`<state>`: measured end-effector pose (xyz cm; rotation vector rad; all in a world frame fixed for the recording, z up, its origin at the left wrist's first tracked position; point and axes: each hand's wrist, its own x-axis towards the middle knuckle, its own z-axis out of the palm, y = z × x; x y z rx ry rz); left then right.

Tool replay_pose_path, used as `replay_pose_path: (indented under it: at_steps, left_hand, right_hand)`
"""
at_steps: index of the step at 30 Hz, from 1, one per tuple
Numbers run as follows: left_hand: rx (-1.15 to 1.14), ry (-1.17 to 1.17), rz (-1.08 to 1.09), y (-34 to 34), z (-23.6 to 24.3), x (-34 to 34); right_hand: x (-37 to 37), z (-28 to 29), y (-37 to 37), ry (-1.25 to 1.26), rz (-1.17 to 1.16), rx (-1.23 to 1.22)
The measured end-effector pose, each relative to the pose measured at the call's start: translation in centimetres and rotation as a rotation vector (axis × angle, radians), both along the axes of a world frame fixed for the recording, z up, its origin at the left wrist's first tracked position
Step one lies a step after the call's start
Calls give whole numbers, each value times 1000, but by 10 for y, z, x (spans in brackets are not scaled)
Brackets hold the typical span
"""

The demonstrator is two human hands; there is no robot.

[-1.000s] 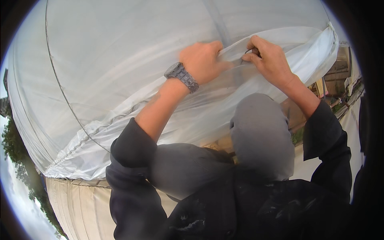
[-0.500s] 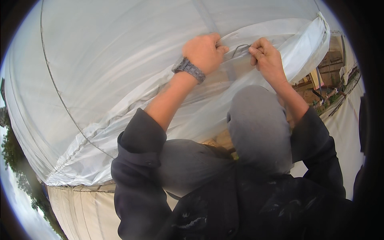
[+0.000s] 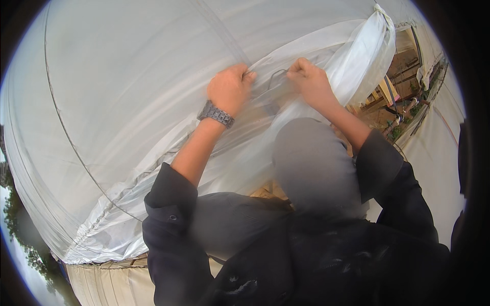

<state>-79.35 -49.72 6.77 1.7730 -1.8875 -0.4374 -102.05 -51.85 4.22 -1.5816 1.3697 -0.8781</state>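
Translucent plastic sheeting (image 3: pixel 138 66) stretches across most of the view, gathered into loose folds in front of me. My left hand (image 3: pixel 230 91), with a dark watch (image 3: pixel 216 114) on its wrist, is closed in a pinch on an edge of the sheeting. To its right, my right hand (image 3: pixel 310 84) is pinched on a thin dark cord or wire (image 3: pixel 276 75), whose bent free part arcs out towards the left hand. Fingertips of both hands are partly hidden. A bunched, twisted end of sheeting (image 3: pixel 368 48) hangs beyond the right hand.
A dark line (image 3: pixel 71 140) runs down over the sheeting at left. Cream fabric (image 3: pixel 109 285) hangs below it, and more pale fabric (image 3: pixel 434 153) lies at right. Through an opening at right show wooden boards (image 3: pixel 403 64) and some plants. Trees (image 3: pixel 20 224) stand at far left.
The view has shifted, so the scene sits further left. Both hands have come slightly lower against the sheeting, keeping their pinches; the dark cord or wire stays in the right hand.
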Motion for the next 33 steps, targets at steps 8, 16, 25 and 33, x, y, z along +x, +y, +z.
replay_pose_path:
  at_steps: [8,16,25,33]
  left_hand:
    - [-174,-32,-46,3,0,-3]
    - [-657,-273,-284,9,6,-18]
    - [-468,-394,-265,15,1,-32]
    - [-257,-317,-171,-14,5,-49]
  right_hand:
    - [2,-4,9,-99,-72,106]
    - [6,-3,21,-318,-178,267]
    - [9,3,15,-238,-212,357]
    - [-3,8,1,-349,-223,526]
